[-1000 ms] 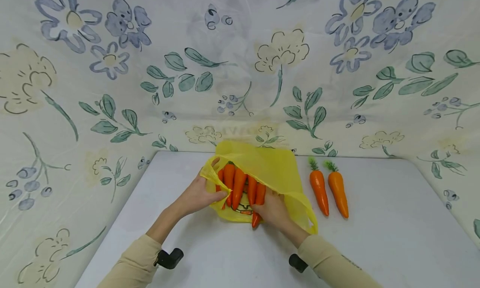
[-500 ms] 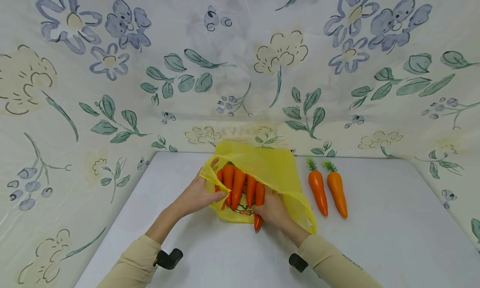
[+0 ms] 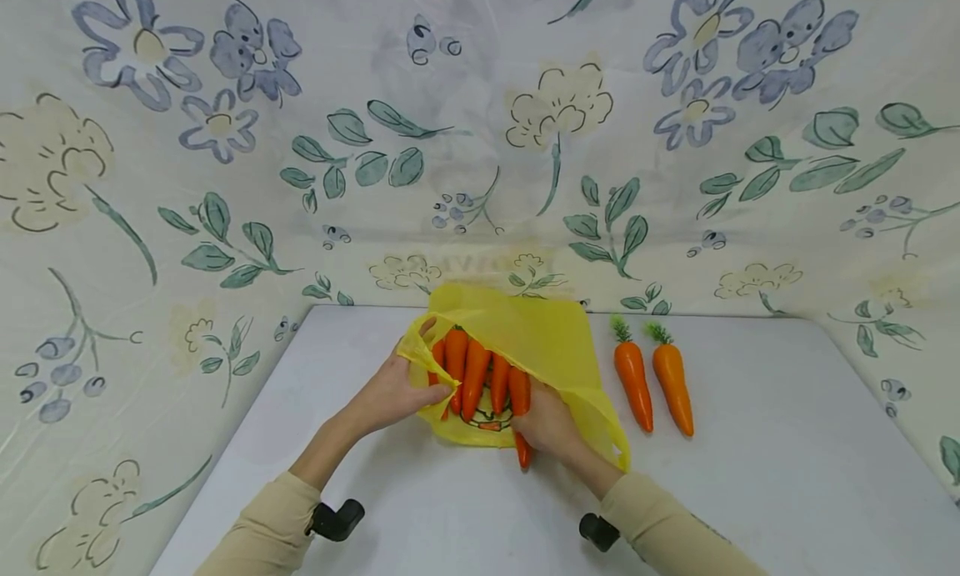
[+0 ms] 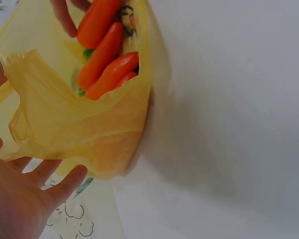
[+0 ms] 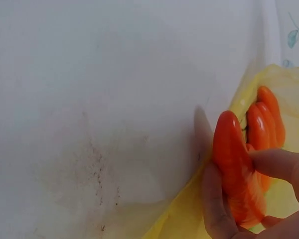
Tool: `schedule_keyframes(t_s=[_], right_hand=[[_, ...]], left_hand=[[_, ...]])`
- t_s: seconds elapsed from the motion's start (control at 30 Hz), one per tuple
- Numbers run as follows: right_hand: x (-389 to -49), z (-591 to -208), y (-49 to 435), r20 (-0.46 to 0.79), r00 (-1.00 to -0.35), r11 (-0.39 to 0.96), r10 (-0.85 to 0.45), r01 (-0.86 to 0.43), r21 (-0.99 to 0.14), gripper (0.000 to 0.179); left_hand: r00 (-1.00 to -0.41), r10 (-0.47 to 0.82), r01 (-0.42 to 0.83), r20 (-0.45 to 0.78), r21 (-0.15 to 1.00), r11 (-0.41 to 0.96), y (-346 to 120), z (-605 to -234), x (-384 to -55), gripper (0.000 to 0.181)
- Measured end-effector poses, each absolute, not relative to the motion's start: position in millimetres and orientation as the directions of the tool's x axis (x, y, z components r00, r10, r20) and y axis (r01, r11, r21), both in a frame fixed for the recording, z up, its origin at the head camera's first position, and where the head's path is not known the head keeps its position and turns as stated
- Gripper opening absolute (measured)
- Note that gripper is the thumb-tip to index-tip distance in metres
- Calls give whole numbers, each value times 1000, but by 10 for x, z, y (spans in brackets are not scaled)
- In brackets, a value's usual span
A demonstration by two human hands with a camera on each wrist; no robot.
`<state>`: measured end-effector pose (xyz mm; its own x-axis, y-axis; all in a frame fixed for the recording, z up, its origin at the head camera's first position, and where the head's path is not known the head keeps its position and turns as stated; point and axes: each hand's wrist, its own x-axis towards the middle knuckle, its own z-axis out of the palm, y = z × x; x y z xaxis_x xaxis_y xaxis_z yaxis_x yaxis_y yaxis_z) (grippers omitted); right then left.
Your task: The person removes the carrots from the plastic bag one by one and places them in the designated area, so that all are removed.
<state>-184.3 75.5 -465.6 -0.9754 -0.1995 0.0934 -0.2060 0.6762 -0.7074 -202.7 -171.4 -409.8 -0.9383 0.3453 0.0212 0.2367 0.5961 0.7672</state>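
A yellow plastic bag (image 3: 532,322) lies with its mouth held wide, and several orange-red carrots (image 3: 476,376) show inside it. My left hand (image 3: 393,386) holds the left edge of the mouth, thumb inside and fingers on the outer side. Reaching into the mouth from the right, my right hand (image 3: 551,422) grips one carrot (image 5: 232,159) between thumb and fingers. That carrot's pointed end sticks out past the bag's near edge, and its upper end is partly hidden in the head view. In the left wrist view, green tops show faintly beside carrots (image 4: 100,55).
Two carrots (image 3: 633,384) with green leafy tops lie side by side on the white table (image 3: 787,443), to the right of the bag. A floral cloth (image 3: 480,142) hangs behind the table. Black wrist devices (image 3: 337,519) sit on both forearms.
My right hand has shifted slightly right with its carrot, whose tip has moved right and nearer to me. The left hand keeps its hold on the bag's edge.
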Motion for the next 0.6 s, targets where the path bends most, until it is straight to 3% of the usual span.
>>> schedule_keyframes(t_s=[0.23, 0.43, 0.6], right_hand=[[-1793, -4608, 687, 33, -987, 661, -156, -129, -739, 55], [-1749, -4536, 637, -60, -991, 667, -119, -35, -745, 77], [-1683, -4511, 640, -52, -989, 669, -140, -56, -741, 81]], left_hand=[[-940, 341, 236, 26, 771, 592, -1712, -4120, -2024, 95], [-941, 337, 239, 29, 762, 601, -1706, -4126, -2027, 94], [-938, 346, 243, 28, 765, 596, -1715, -4109, -2023, 95]])
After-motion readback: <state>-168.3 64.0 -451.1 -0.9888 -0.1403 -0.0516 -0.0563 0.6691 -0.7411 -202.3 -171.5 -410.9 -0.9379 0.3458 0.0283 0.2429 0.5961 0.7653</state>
